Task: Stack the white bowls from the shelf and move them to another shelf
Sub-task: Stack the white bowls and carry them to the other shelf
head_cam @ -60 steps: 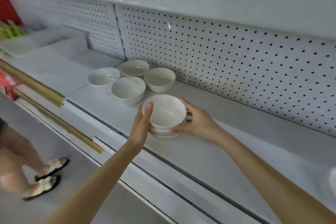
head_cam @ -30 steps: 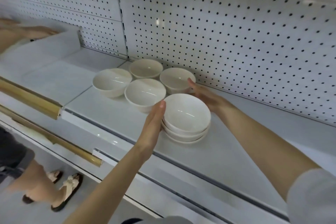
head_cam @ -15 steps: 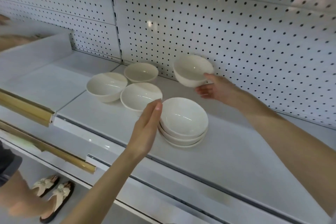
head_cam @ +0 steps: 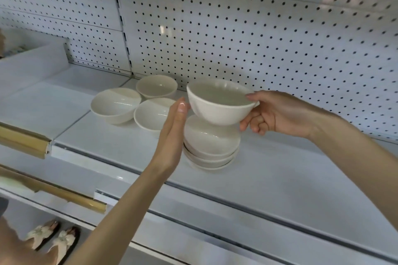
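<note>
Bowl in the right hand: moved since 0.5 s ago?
Yes. The held bowl, gripped at its rim by the right hand, has come forward from the pegboard and down, and now hangs right over the stack.

the shelf point(head_cam: 290, 178) lies bare from 2 to 6 o'clock of the stack of bowls point(head_cam: 212, 148), a wide way in from the front edge, though the right forearm crosses above it near 4 o'clock. at 9 o'clock the left hand point(head_cam: 172, 135) stands flat just beside the stack and closes that side. beyond it, from 9 to 11 o'clock, three loose bowls point(head_cam: 115, 104) sit close together. straight over the stack hangs the held bowl point(head_cam: 217, 105), gripped at its 3 o'clock rim by the right hand point(head_cam: 277, 114). the pegboard wall point(head_cam: 237, 38) shuts off 12 o'clock.
</note>
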